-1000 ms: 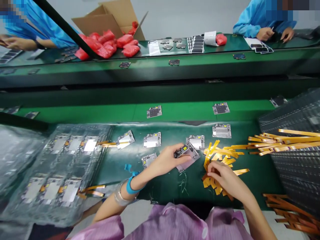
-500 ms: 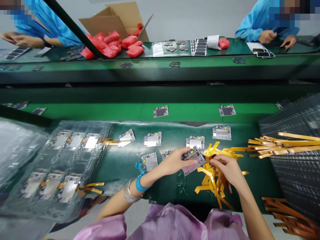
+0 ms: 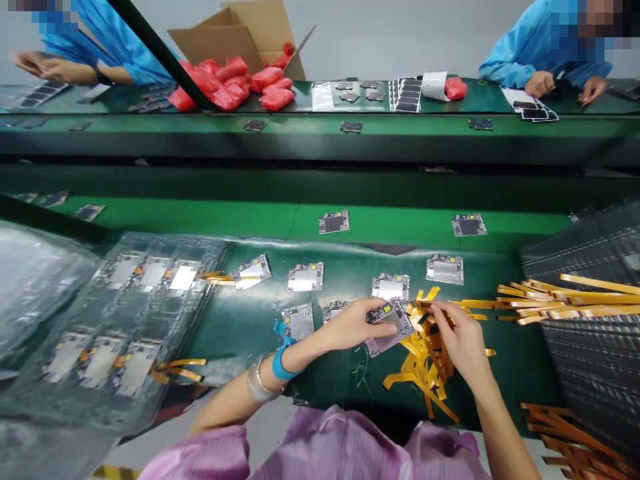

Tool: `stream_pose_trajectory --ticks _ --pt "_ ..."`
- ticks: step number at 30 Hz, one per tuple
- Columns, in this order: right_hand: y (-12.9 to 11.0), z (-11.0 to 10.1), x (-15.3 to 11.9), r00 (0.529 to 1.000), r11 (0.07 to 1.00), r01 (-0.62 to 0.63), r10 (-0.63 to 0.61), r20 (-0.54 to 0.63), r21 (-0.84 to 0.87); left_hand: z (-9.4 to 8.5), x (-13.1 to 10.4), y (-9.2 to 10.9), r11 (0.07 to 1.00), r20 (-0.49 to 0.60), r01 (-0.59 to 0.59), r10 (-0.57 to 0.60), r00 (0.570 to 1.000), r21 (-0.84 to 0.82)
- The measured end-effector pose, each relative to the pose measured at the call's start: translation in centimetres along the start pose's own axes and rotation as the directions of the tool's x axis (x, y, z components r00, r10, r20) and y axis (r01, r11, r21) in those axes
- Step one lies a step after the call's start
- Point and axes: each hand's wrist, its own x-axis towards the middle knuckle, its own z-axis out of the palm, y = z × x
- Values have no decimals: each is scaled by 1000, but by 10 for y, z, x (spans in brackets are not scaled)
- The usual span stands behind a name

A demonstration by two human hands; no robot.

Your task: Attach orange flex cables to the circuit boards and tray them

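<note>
My left hand (image 3: 357,325), with a blue strap and a clear bangle at the wrist, holds a circuit board (image 3: 395,321) tilted between thumb and fingers. Just right of it, my right hand (image 3: 457,330) pinches the end of an orange flex strip (image 3: 423,304) near the board's right edge. Beneath both hands spreads a loose pile of orange flex strips (image 3: 425,357). Behind the held board lies another board (image 3: 391,287) with a silver shield. Further boards rest on the green bench, one at the back right (image 3: 445,269) and one left of my wrist (image 3: 299,322).
Clear trays (image 3: 200,333) with boards stand at left. A dark stack (image 3: 590,340) with orange strips rises at right. Boards lie on the green belt (image 3: 270,217). Across it, two people in blue work near red bundles (image 3: 225,83) and a cardboard box (image 3: 215,43).
My right hand has moved slightly up and right, and the orange strip in its fingers now shows more clearly. My left hand still holds the board. The view has shifted a little.
</note>
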Motion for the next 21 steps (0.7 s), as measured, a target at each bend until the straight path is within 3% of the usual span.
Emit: stream_pose_trajectory --ticks 3,6,9,14,21 --pt "-16 -2 -14 992 997 -54 59 -107 50 6 -5 6 998 -50 -19 22 999 54" --pt "-35 2 -27 993 983 -101 109 -45 156 15 -15 17 998 -122 -6 14 992 65" --pt "-48 9 -32 995 982 -102 103 4 158 22 -25 30 998 -122 28 -22 992 53" --pt "-51 11 -32 985 974 -144 158 -70 176 29 -32 37 991 -149 -1 21 989 137" --pt "-50 13 -42 978 990 -78 98 -185 116 39 -33 35 976 -193 -48 90 977 212"
